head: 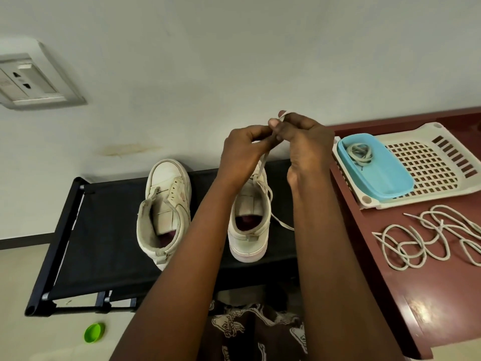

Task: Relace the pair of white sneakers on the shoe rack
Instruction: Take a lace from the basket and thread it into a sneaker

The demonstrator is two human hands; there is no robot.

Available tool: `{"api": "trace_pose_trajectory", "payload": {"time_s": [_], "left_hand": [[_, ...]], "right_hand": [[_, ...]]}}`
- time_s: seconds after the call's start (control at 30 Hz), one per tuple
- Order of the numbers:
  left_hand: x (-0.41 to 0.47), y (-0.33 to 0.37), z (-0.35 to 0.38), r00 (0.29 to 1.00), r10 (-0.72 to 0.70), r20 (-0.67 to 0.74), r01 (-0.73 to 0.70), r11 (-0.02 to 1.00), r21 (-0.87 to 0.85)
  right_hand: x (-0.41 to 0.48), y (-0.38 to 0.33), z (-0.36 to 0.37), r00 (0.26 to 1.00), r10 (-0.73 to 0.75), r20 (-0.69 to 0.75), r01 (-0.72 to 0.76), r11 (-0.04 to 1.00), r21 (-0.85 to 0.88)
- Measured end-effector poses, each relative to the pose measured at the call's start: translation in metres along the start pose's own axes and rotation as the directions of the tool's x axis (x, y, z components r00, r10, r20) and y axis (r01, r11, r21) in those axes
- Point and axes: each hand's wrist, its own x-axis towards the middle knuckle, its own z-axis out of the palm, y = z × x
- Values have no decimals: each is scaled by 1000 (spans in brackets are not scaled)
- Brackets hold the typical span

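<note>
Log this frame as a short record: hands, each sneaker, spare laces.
left hand: pinches flat lace
right hand: pinches the same lace
right sneaker: on shoe rack, lace runs up from it to the hands
left sneaker: on rack, no lace visible
spares: coiled lace in blue tub; loose laces on table

Flat white lace (263, 162) tip lost between left hand (242, 152) and right hand (307, 147); white leather sneaker (248, 230) toe hidden behind them.
</note>
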Motion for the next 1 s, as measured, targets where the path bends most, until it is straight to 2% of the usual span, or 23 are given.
{"api": "trace_pose_trajectory", "payload": {"time_s": [0.07,0.13,0.23,0.27,0.33,0.37,0.43,0.47,0.5,0.57,0.6,0.7,0.77,0.87,1.0], "left_hand": [[-3,0,5,999,-11,-39,11,1000,-11],[-5,-3,6,999,-29,-13,29,1000,3],[-3,-9,4,995,-80,59,69,983,171],[-1,-11,3,991,-92,98,60,956,289],[0,-14,4,969,-147,199,12,832,555],[-1,-15,6,959,-171,227,-16,765,644],[-1,-16,9,951,-179,254,-59,698,714],[-2,-16,10,952,-158,262,-77,705,705],[-3,-14,11,955,-128,266,-77,761,644],[-6,-6,12,974,-77,214,-10,925,380],[-6,-1,12,986,-55,156,17,972,236],[-6,6,12,1000,-2,2,2,998,55],[-6,4,11,1000,-15,2,15,998,54],[-3,-4,13,998,-17,56,7,983,183],[3,-12,14,998,22,62,-42,934,355]], "right_hand": [[-2,0,1,1000,-9,-21,9,1000,7],[-3,-2,0,999,-20,-40,21,1000,15],[0,-7,-4,997,-58,-54,59,998,14],[1,-9,-6,996,-70,-55,70,997,11],[2,-12,-9,993,-100,-55,101,995,7],[3,-13,-10,992,-115,-54,115,993,3],[5,-15,-12,990,-134,-49,133,991,-16],[6,-15,-13,990,-134,-40,132,991,-35],[7,-14,-14,992,-126,-22,124,990,-60],[8,-10,-16,996,-90,30,93,988,-124],[8,-8,-17,996,-74,50,81,985,-151],[8,-4,-18,995,-70,69,82,980,-181],[8,-3,-17,995,-78,55,86,980,-180],[9,-3,-17,994,-102,29,106,972,-208],[8,-5,-17,994,-108,12,109,976,-188]]}}
